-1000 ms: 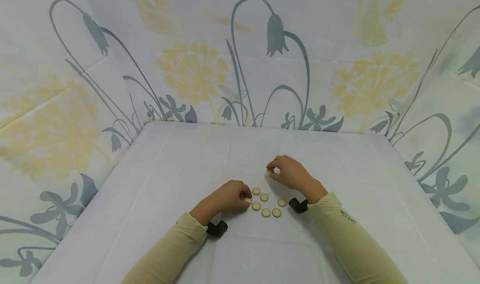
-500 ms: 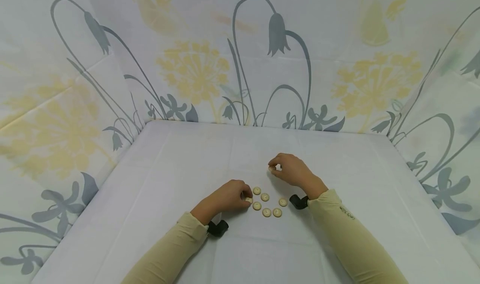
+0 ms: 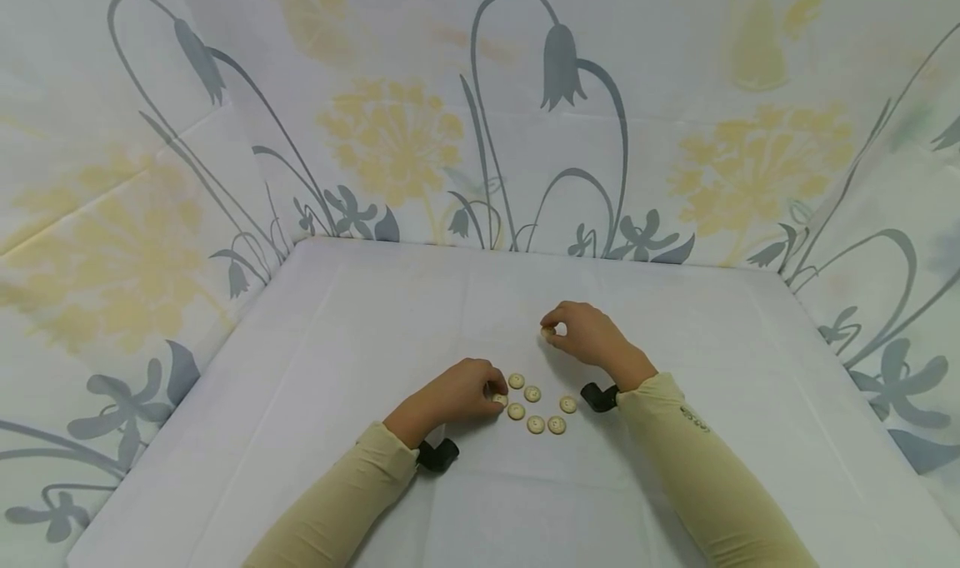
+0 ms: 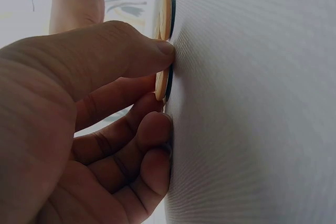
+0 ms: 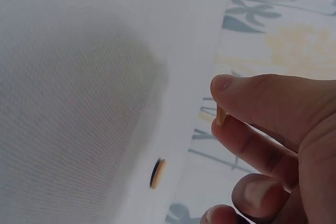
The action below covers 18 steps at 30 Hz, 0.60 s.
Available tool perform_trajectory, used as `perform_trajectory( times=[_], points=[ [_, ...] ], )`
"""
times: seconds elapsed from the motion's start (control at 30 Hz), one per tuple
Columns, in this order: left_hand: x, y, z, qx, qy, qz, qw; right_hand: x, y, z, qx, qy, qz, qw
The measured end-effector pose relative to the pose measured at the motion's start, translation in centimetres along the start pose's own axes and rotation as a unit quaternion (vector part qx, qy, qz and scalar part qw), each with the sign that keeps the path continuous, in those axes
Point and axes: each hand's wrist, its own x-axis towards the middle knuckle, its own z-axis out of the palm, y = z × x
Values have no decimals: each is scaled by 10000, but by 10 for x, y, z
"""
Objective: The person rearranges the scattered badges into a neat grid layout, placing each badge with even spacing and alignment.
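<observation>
My left hand [image 3: 463,389] rests low at the cloth-covered table, thumb and fingertips at the edges of a small round wooden disc [image 4: 161,85] with a dark underside. Farther back, my right hand [image 3: 592,335] pinches another pale disc [image 5: 220,114] between thumb and index finger, held above the cloth and seen edge-on in the right wrist view. Several matching discs with small dark marks, such as a near one [image 3: 536,425] and a right-hand one [image 3: 567,404], lie flat between the hands in a loose curve.
A further disc [image 5: 157,174] lies on the white cloth near the right hand in the right wrist view. Flower-printed fabric [image 3: 397,151] walls the table's back and sides. Black wrist cameras [image 3: 598,397] sit at both sleeve cuffs.
My right hand has risen slightly away from me with its disc; a disc that showed behind it is now hidden in the head view. The left hand stays at its disc.
</observation>
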Motion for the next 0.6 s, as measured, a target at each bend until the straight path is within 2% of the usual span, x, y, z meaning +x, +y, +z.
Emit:
perform_trajectory(
  times=[0.6],
  points=[
    [0, 2, -1, 45, -34, 4, 10000, 14, 7, 0, -2, -25, 266, 9996]
  ],
)
